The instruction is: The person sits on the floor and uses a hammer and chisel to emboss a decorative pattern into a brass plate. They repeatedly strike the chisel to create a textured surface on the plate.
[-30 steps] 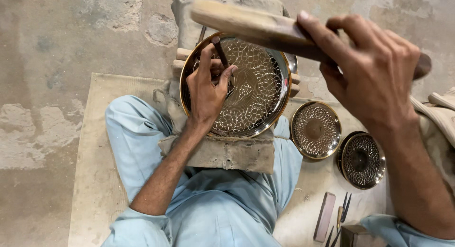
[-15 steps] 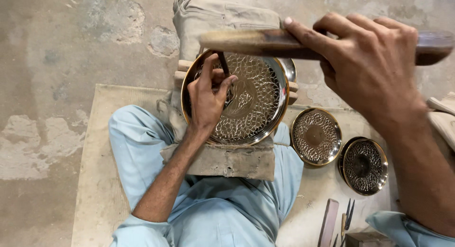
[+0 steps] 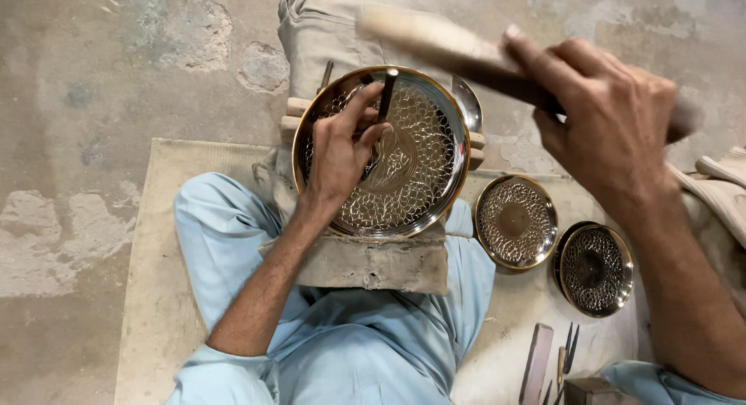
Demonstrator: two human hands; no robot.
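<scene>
The left hand (image 3: pixel 338 152) pinches a thin dark punch (image 3: pixel 386 94) between thumb and fingers, its tip set on the big plate (image 3: pixel 404 180), heel of the hand resting on the metal; the right hand (image 3: pixel 614 118) is clenched round a wooden mallet (image 3: pixel 435 36), raised and blurred above the far right of the plate; the punch looks stiff, narrow and likely slick, so it is best held low near the tip, as here; the mallet seems light for its bulk, gripped near the end of its handle; the plate sits tilted on a worn block (image 3: pixel 365 261) in the lap, centre of view; it is thin sheet metal by the look, rigid yet easily dented, its face full of a hammered net pattern and holding nothing loose; to the right, on the mat (image 3: pixel 148 296), lie two small dishes (image 3: pixel 515 221), both patterned and holding nothing; near them, at the bottom edge, a few hand tools (image 3: pixel 567 351)
</scene>
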